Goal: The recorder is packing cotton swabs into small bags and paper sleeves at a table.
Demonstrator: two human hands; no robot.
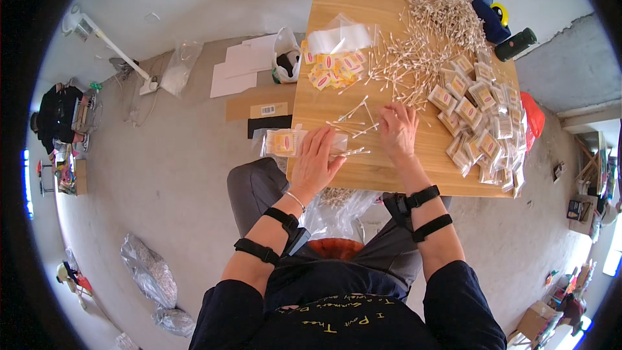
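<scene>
My left hand [315, 159] lies with fingers stretched out over a clear plastic bag at the table's near left edge. In that bag sits a yellow-and-white card [281, 142] with cotton swabs beside it. A few swab tips [356, 151] stick out by my left thumb. My right hand [397, 131] rests on the tabletop with bent fingers drawn together; what its fingertips hold, if anything, is hidden. Next to those fingertips several loose cotton swabs [355, 111] lie crossed on the wood. Under my left palm part of the bag cannot be seen.
Filled swab packets [476, 113] are heaped on the wooden table [402, 178] at right. Behind lies a big pile of loose swabs [447, 19]. Printed cards [335, 68] and empty clear bags [340, 39] are at far left. A dark green cylinder [516, 44] stands at the back right.
</scene>
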